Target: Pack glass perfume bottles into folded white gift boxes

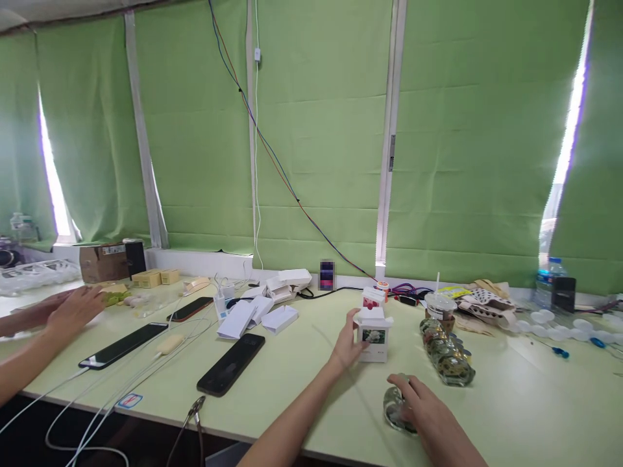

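Note:
My left hand (347, 345) grips a small white box (374, 353) by its left side, thumb across the front. The box stands upright on the table, with a flower picture on its front and raised flaps at its top. Nearer the table's front edge, my right hand (424, 408) has its fingers round a clear, roundish jar-like piece (393, 410) with a greenish tint. The hand hides part of that piece, and its contents are unclear. A row of similar round pieces (445, 353) lies to the right. Directly behind the white box stands another small box (372, 297) with a red picture.
Phones (231, 364), white cables (146, 363) and folded white cartons (243, 318) lie to the left. Another person's hands (73, 311) work at the far left. A lidded cup (440, 308) with a straw and a water bottle (555, 275) stand at right.

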### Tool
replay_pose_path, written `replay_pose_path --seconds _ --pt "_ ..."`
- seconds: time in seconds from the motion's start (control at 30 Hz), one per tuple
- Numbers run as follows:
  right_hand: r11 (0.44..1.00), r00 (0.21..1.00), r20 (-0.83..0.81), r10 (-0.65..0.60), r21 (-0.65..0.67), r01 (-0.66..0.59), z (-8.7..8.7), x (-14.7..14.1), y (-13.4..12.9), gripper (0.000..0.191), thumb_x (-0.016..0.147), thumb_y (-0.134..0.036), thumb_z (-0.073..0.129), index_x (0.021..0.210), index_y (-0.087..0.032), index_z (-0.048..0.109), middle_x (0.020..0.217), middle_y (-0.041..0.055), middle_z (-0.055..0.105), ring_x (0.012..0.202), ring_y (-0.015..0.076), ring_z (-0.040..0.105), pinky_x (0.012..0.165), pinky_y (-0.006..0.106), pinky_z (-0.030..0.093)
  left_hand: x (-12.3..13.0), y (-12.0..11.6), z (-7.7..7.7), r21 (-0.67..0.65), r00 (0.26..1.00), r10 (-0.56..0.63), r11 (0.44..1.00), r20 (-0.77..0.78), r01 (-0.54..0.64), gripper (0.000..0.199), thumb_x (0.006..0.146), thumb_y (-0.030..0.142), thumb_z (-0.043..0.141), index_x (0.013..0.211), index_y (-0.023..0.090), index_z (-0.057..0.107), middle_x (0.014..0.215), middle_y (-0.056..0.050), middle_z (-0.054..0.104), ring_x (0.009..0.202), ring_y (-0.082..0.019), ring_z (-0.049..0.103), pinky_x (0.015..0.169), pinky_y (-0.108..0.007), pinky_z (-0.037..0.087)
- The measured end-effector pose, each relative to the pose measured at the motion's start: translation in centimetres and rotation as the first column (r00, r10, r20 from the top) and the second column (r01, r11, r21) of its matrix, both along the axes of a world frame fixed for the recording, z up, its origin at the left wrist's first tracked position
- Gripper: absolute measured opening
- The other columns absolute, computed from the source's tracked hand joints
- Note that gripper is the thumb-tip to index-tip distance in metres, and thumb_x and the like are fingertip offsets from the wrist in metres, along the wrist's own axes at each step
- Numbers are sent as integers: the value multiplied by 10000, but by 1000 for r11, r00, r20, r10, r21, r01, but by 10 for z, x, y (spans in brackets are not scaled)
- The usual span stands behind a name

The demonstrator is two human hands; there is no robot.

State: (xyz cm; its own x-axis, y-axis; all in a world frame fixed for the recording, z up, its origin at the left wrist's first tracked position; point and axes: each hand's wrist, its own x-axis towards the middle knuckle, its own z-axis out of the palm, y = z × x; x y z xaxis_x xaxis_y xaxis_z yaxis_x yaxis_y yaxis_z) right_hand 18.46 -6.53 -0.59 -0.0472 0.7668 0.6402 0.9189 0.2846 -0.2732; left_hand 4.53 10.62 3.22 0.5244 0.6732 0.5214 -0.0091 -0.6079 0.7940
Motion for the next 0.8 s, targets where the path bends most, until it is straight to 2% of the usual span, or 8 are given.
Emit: replay_pose_path --seconds 0.07,0.17,0.23,0.3,0.37,0.47,0.6,0.8 --pt "998 999 -40 37 44 -35 10 5 -4 560 756 -77 404 1258 -307 495 934 29 672 814 183 666 648 242 537 0 -2 -11 81 1000 -7 997 20 5 594 736 69 588 1263 239 374 1235 -75 541 1113 -238 524 988 -419 398" --pt "972 995 -92 26 237 -4 29 14 -9 387 857 -174 403 1214 -288 500 1009 39 675 894 192 671 732 273 551 -4 -11 -20 235 1000 -31 972 -8 32 523 772 67 553 1253 230 427 1214 -80 550 1103 -241 530 969 -417 420" --pt "931 994 -110 -29 358 67 44 20 -12 289 887 -265 448 1170 -267 503 1088 59 658 964 219 656 802 319 542 -5 -17 -21 319 998 -58 946 -33 65 522 790 61 531 1274 231 432 1193 -84 562 1102 -244 537 954 -412 434" --pt "905 978 -182 -104 390 169 58 24 -13 283 893 -311 472 1168 -250 492 1117 73 642 989 234 642 848 355 521 -5 -23 -20 373 995 -83 923 -52 96 539 798 46 510 1296 236 427 1197 -85 562 1103 -244 541 940 -403 448" --pt "895 975 -190 -113 408 182 67 24 -9 244 897 -323 469 1127 -250 503 1089 67 645 971 233 640 837 357 515 -4 -27 -18 395 994 -90 913 -57 106 560 794 31 497 1310 235 420 1198 -90 565 1100 -248 545 936 -408 455" --pt "924 988 -141 -62 367 110 70 21 4 180 902 -276 446 1069 -258 511 1028 44 657 926 212 644 804 332 513 -2 -31 -19 382 995 -91 919 -37 98 584 777 29 512 1319 221 407 1200 -102 570 1101 -259 546 943 -418 456" --pt "966 988 -153 -12 253 51 65 19 21 201 875 -221 451 1066 -256 503 1013 38 662 911 207 642 784 324 509 -3 -34 -19 329 996 -79 941 -26 84 625 744 15 527 1322 215 398 1204 -101 571 1092 -259 551 947 -420 455" --pt "997 977 -200 73 -1 -74 75 18 36 319 804 -146 461 1100 -258 504 1042 37 658 943 206 623 805 330 487 -4 -33 -21 258 996 -86 962 -34 92 676 705 -9 532 1322 233 398 1266 -95 534 1159 -265 503 1001 -437 412"
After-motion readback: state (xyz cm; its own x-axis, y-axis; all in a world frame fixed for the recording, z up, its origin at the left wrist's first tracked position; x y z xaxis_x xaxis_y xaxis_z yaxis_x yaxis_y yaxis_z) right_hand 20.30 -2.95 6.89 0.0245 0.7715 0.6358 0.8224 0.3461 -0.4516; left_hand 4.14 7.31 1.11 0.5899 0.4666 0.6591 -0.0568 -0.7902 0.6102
